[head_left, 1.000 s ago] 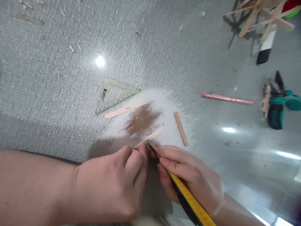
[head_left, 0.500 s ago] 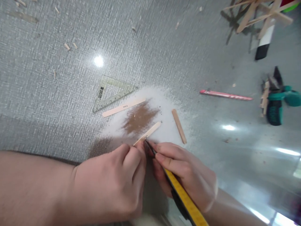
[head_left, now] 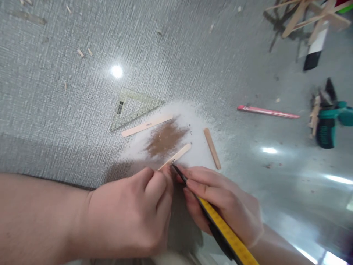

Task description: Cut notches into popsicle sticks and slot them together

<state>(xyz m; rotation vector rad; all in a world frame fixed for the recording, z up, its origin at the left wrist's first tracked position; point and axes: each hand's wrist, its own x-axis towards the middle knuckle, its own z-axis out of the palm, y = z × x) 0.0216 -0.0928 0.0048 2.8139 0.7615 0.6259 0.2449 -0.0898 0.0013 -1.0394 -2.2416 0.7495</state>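
- The left hand (head_left: pixel 132 213) is nearest. Its fingers are curled and press down on the near end of a flat wooden stick (head_left: pixel 178 154). This looks meant to stop the stick from sliding.
- The right hand (head_left: pixel 220 206) is just beside it. It grips a yellow tool (head_left: pixel 226 232) like a pen. The tool's dark tip touches the stick right by the left fingertips. Holding it low down likely makes the tip steady.
- The two hands almost touch, so there is little room between them. The open room is past the stick's far end.
- The stick lies on a white patch (head_left: pixel 198 156) of the bench (head_left: pixel 55 110). Its far end is next to a brown patch (head_left: pixel 165 138).
- A short stick (head_left: pixel 212 148) lies near on the right. A long stick (head_left: pixel 147 125) lies farther off, just beside a clear set square (head_left: pixel 132 108).
- Far to the right, well apart, lie a pink pen (head_left: pixel 268 112) and a green tool (head_left: pixel 328 121).
- Farthest is a frame of sticks (head_left: pixel 309 14). No bench edge shows.
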